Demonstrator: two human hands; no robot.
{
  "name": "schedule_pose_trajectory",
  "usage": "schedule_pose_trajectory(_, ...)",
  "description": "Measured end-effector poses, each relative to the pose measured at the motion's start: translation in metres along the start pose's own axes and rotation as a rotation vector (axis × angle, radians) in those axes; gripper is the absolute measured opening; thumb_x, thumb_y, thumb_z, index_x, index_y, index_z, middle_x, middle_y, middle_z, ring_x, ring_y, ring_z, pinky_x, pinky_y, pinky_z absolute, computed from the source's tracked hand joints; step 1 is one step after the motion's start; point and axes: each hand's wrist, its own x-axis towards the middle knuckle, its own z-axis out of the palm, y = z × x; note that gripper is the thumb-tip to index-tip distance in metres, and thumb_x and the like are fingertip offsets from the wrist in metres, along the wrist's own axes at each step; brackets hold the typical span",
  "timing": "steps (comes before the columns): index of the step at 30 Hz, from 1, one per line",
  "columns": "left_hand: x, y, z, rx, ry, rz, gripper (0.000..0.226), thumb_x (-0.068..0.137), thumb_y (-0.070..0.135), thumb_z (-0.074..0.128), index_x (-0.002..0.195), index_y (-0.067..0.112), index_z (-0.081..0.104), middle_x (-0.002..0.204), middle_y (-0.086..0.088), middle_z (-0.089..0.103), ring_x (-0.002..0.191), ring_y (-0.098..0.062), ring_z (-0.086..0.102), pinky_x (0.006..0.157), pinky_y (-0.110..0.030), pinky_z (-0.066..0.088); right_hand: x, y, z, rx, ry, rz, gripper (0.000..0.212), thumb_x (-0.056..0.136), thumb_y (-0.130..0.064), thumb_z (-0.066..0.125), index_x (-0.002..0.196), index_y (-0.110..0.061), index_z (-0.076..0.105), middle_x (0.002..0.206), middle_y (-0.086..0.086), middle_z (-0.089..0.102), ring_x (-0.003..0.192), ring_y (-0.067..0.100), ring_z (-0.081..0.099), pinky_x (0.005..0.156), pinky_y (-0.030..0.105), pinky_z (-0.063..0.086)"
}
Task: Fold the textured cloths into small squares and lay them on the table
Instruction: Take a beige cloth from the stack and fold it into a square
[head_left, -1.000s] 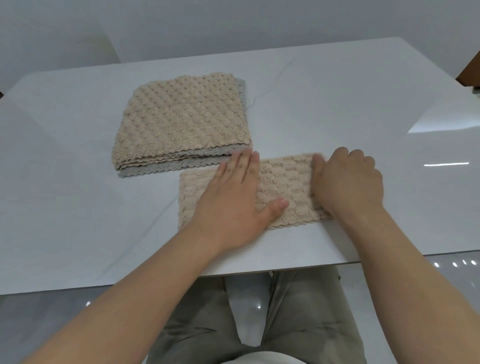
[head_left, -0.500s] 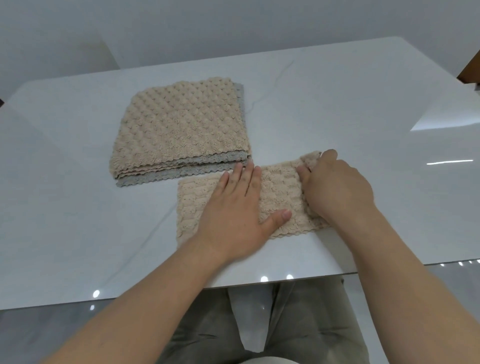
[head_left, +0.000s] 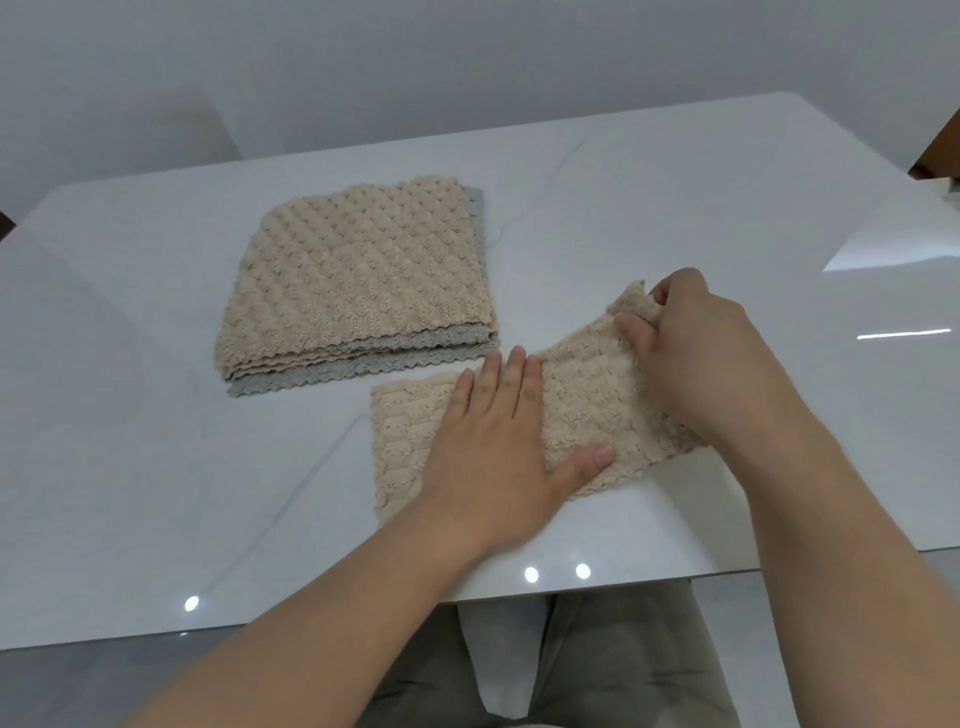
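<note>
A beige textured cloth (head_left: 587, 410), folded into a strip, lies near the front edge of the white table (head_left: 156, 467). My left hand (head_left: 493, 447) presses flat on the middle of the strip, fingers straight. My right hand (head_left: 696, 353) pinches the strip's right end and holds it lifted off the table, raised toward the left. A stack of beige and grey textured cloths (head_left: 358, 280) lies flat behind and to the left.
The table's front edge runs just below my forearms, with my lap under it. A brown piece of furniture (head_left: 943, 150) shows at the far right edge. Bare table surface lies left and right of the cloths.
My right hand went from resting flat on the strip's right end to pinching it and lifting it up. My left hand stayed pressed on the middle.
</note>
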Motion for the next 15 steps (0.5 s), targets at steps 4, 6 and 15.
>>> schedule_pose_trajectory(4, 0.003, 0.013, 0.003, -0.027, 0.003, -0.029, 0.109, 0.084, 0.090, 0.000, 0.160, 0.015, -0.018, 0.170, -0.002, -0.020, 0.154, -0.018, -0.024, 0.127, -0.044, -0.009, 0.001, -0.002, -0.009, -0.029, 0.018, -0.001, 0.034, 0.102, -0.042, 0.053, 0.117, -0.013, 0.046, 0.101, 0.013, 0.058, 0.088, 0.033, 0.055, 0.073, 0.042, 0.046)
schedule_pose_trajectory(6, 0.003, 0.010, -0.001, -0.038, -0.021, -0.027, 0.110, 0.083, 0.092, 0.005, 0.161, 0.017, -0.017, 0.170, 0.000, -0.020, 0.155, -0.017, -0.023, 0.127, -0.043, -0.009, -0.001, -0.004, -0.008, -0.041, 0.017, 0.014, 0.037, 0.102, -0.045, 0.053, 0.118, -0.012, 0.047, 0.106, 0.015, 0.061, 0.093, 0.036, 0.058, 0.075, 0.043, 0.049)
schedule_pose_trajectory(15, 0.006, -0.018, -0.037, -0.038, -0.068, 0.158, 0.123, 0.076, 0.093, 0.041, 0.162, 0.020, -0.007, 0.172, 0.006, -0.002, 0.157, -0.014, -0.011, 0.129, -0.042, -0.003, -0.005, -0.004, -0.017, -0.077, 0.039, 0.055, 0.044, 0.100, -0.053, 0.052, 0.119, -0.014, 0.051, 0.109, 0.014, 0.061, 0.096, 0.036, 0.058, 0.075, 0.042, 0.049)
